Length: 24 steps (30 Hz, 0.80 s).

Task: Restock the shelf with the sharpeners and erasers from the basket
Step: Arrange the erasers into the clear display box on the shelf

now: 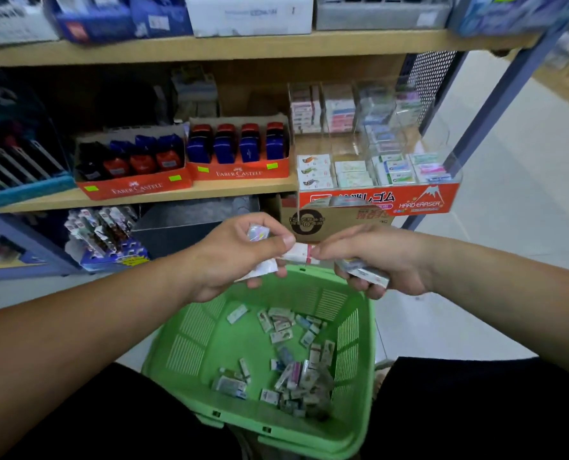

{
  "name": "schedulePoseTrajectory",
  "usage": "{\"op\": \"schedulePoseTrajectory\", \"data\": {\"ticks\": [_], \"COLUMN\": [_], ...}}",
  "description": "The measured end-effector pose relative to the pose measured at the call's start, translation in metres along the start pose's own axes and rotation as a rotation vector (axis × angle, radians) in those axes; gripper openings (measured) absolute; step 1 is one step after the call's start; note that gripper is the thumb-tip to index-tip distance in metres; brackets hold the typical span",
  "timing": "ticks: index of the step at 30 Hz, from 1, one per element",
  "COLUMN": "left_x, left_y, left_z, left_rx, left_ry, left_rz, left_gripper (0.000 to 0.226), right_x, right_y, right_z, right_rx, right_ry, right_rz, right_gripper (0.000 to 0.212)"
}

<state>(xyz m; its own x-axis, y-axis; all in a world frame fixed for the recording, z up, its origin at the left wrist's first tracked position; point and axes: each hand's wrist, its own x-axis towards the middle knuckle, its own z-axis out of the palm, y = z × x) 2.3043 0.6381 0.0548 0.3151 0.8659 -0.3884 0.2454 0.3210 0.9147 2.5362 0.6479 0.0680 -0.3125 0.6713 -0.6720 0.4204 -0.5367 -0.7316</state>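
A green plastic basket [210, 340] sits on the floor between my knees, with several small wrapped erasers [296, 376] loose in its bottom. Above its far rim my left hand [236, 257] grips several erasers, and its thumb pinches a white eraser with a red band [301, 253]. My right hand [376, 260] pinches the other end of that same eraser and holds a grey-wrapped eraser [366, 273] in its curled fingers. On the wooden shelf [163, 197] stands a clear eraser display [379, 167] with a red front, partly filled.
Two red Faber-Castell trays of sharpeners [133, 167] [240, 151] stand left of the display. A cardboard box [329, 220] sits under the shelf behind my hands. The blue shelf post [495, 104] rises on the right, with white floor [509, 227] beyond.
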Motion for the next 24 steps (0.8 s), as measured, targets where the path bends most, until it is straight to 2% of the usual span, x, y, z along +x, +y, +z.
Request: {"op": "schedulePoseTrajectory", "data": {"ticks": [5,8,12,15,18,21,24], "left_x": [0.009,0.017,0.03,0.039,0.046,0.056,0.066], "left_y": [0.015,0.024,0.036,0.045,0.052,0.056,0.058], "left_z": [0.003,0.001,0.001,0.0,0.002,0.006,0.005], "left_rx": [-0.173,-0.184,-0.12,-0.057,-0.006,-0.123,-0.264], "left_ry": [-0.043,-0.069,-0.046,-0.091,-0.082,0.019,0.041], "left_rz": [0.016,0.014,0.004,0.01,0.023,0.011,-0.031], "left_gripper": [0.009,0.014,0.027,0.032,0.027,0.019,0.019], "right_x": [-0.012,-0.011,-0.004,0.004,0.014,0.023,0.027], "right_y": [-0.025,-0.036,-0.043,-0.051,-0.057,-0.06,-0.066], "right_z": [-0.026,-0.038,-0.041,-0.042,-0.04,-0.04,-0.045], "right_rx": [0.004,0.029,0.04,0.091,0.122,0.104,0.065], "right_ry": [0.033,0.076,0.102,0.118,0.199,0.295,0.318], "right_rz": [-0.09,-0.135,-0.173,-0.24,-0.271,-0.346,-0.481], "right_gripper": [0.006,0.012,0.014,0.014,0.016,0.022,0.021]}}
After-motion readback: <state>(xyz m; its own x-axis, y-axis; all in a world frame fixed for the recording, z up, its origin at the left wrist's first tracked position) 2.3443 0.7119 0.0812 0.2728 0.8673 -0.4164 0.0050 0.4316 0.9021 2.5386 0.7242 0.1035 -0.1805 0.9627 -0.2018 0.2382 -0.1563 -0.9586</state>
